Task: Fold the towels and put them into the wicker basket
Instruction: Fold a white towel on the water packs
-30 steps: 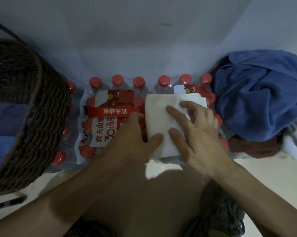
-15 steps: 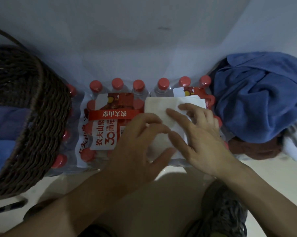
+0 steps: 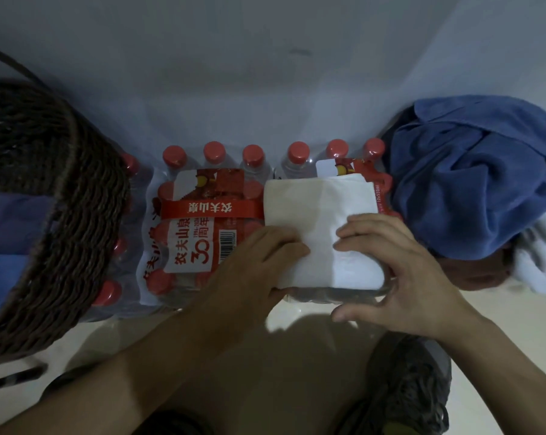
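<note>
A folded white towel (image 3: 315, 215) lies flat on top of a shrink-wrapped pack of red-capped water bottles (image 3: 199, 221). My left hand (image 3: 256, 271) grips the towel's near left corner, fingers curled over its edge. My right hand (image 3: 403, 271) covers the near right corner with bent fingers, their tips on the cloth; its thumb hangs free below the pack's edge. The dark wicker basket (image 3: 86, 221) stands at the left, with folded blue towels (image 3: 11, 221) inside it.
A crumpled blue towel (image 3: 472, 183) is heaped at the right, over a brown cloth (image 3: 472, 271) and white towels (image 3: 544, 265). A wall rises right behind the bottles. My shoe (image 3: 406, 387) is on the pale floor below the pack.
Both hands slid back from the towel's middle to its near corners. The towel now lies smoother, with more of its top showing.
</note>
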The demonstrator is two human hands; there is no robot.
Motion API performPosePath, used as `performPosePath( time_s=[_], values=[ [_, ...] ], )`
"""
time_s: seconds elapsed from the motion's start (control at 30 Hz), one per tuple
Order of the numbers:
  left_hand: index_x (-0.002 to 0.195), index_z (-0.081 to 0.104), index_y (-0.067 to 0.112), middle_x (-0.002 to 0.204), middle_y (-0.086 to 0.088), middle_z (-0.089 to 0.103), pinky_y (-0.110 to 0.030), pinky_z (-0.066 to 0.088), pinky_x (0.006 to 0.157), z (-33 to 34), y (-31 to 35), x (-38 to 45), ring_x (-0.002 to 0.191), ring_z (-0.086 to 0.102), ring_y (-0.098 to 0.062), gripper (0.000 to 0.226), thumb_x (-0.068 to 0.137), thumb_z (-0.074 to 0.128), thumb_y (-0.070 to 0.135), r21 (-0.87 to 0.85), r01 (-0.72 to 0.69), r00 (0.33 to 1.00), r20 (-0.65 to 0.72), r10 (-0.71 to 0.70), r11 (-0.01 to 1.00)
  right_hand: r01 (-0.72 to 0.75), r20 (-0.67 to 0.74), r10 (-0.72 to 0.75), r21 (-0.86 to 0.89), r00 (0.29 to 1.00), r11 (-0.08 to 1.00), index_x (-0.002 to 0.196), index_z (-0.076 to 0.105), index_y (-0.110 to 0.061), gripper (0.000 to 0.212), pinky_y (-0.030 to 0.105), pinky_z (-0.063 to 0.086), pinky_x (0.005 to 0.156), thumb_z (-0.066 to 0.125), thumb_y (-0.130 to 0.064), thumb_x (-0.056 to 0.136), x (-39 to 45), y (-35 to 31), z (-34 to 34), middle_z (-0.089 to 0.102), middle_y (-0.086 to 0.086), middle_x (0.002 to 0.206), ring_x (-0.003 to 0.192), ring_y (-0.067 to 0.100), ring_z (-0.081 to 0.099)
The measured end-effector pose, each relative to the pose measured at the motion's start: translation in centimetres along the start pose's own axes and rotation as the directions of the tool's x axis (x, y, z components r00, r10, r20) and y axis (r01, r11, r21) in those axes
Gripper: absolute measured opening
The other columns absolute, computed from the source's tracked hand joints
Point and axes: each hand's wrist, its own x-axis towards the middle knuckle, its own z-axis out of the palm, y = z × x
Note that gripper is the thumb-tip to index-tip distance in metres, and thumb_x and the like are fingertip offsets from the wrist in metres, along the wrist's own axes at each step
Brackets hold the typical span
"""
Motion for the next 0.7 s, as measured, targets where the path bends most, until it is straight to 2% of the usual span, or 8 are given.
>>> performPosePath(
  time_s=[0.1, 0.23, 0.37, 0.53, 0.63, 0.7],
  values=[
    [0.117, 0.064, 0.010, 0.124, -0.005, 0.058, -0.036, 0.049, 0.099, -0.4, 0.1, -0.1, 0.119, 0.050, -0.018, 0.045, 0.075, 0.080, 0.011, -0.041, 0.031, 0.999, -0.042, -0.033, 0.999, 0.011, -0.017, -0.011, -0.024, 1.000, 1.000, 0.117, 0.068, -0.013, 0.059, 0.039, 0.038, 0.109, 0.089, -0.041, 0.069, -0.3, 0.4, 0.6, 0.059, 0.000, 0.129, 0.133, 0.021, 0.047],
    [0.117, 0.064, 0.010, 0.135, -0.006, 0.054, -0.037, 0.044, 0.106, -0.8, 0.1, -0.1, 0.128, 0.047, -0.018, 0.042, 0.077, 0.077, 0.012, -0.108, 0.030, 0.998, -0.053, -0.035, 0.994, -0.003, -0.041, 0.003, 0.018, 0.999, 1.000, 0.117, 0.069, -0.014, 0.043, 0.040, 0.040, 0.109, 0.084, -0.017, 0.077, -0.8, 0.8, 0.2, 0.061, -0.003, 0.130, 0.133, 0.019, 0.049],
    [0.121, 0.060, 0.010, 0.142, -0.004, 0.049, -0.033, 0.037, 0.112, -0.5, 0.3, 0.0, 0.136, 0.040, -0.014, 0.041, 0.083, 0.068, 0.023, -0.138, 0.006, 0.999, -0.044, -0.012, 0.990, -0.042, -0.043, 0.044, 0.052, 0.998, 0.998, 0.118, 0.070, -0.016, 0.037, 0.036, 0.043, 0.107, 0.077, -0.028, 0.083, -1.1, 0.8, -0.9, 0.064, -0.010, 0.126, 0.129, 0.012, 0.053],
    [0.126, 0.054, 0.016, 0.137, -0.001, 0.053, -0.034, 0.039, 0.110, 0.2, 0.8, 0.2, 0.132, 0.045, -0.012, 0.047, 0.085, 0.067, 0.035, -0.131, -0.025, 1.000, -0.023, 0.022, 0.991, -0.097, -0.027, 0.099, 0.075, 0.995, 0.992, 0.115, 0.071, -0.017, 0.035, 0.028, 0.048, 0.097, 0.071, -0.039, 0.087, -1.8, 0.2, -2.1, 0.067, -0.012, 0.116, 0.118, 0.009, 0.059],
    [0.126, 0.047, 0.024, 0.124, 0.006, 0.058, -0.021, 0.041, 0.104, -0.1, 1.3, 0.4, 0.118, 0.050, -0.004, 0.045, 0.087, 0.059, 0.043, -0.187, -0.008, 0.999, -0.037, 0.001, 0.982, -0.149, -0.014, 0.151, 0.095, 0.988, 0.984, 0.113, 0.070, -0.022, 0.036, 0.024, 0.050, 0.086, 0.064, -0.049, 0.089, -2.2, 0.1, -2.9, 0.067, -0.016, 0.110, 0.106, 0.005, 0.063],
    [0.124, 0.046, 0.027, 0.116, 0.015, 0.054, -0.012, 0.043, 0.096, -0.2, 1.9, 0.6, 0.109, 0.051, 0.002, 0.041, 0.089, 0.055, 0.046, -0.200, 0.032, 0.998, -0.042, -0.041, 0.979, -0.191, -0.040, 0.197, 0.119, 0.980, 0.974, 0.112, 0.067, -0.030, 0.033, 0.023, 0.052, 0.077, 0.061, -0.054, 0.089, -2.6, 0.0, -3.0, 0.068, -0.017, 0.105, 0.097, 0.004, 0.066]
  ],
)
